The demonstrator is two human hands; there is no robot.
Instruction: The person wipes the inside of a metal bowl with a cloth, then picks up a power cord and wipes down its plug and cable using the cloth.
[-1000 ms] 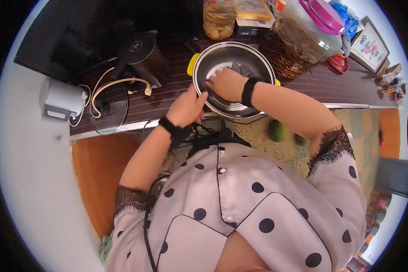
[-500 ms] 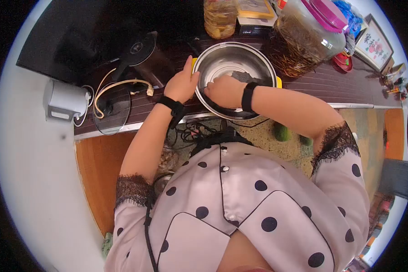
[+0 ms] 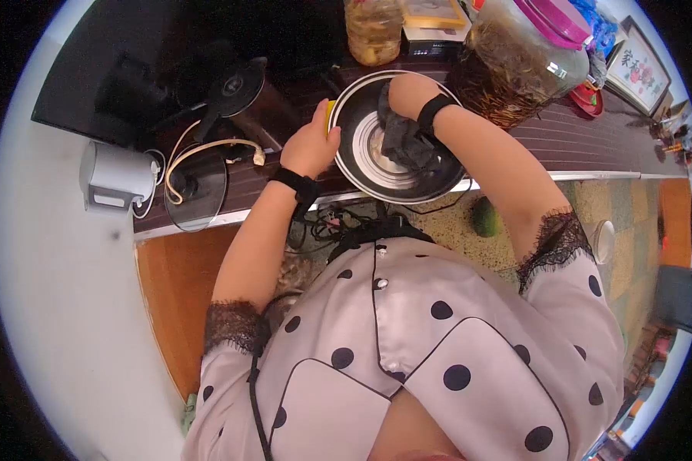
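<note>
Dark cloth (image 3: 412, 147) bunched inside a steel pot (image 3: 353, 170)
At the pot's left, the left grip (image 3: 312, 146) lies against rim and yellow handle (image 3: 330, 115); whether clamped, I cannot tell. The right forearm (image 3: 494, 157) reaches over the pot's right rim, the right grip (image 3: 414, 97) curled, clamped on the cloth.

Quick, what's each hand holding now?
Left hand: at the yellow handle of the steel pot; whether closed, can't be told.
Right hand: closed, holding the dark cloth.
</note>
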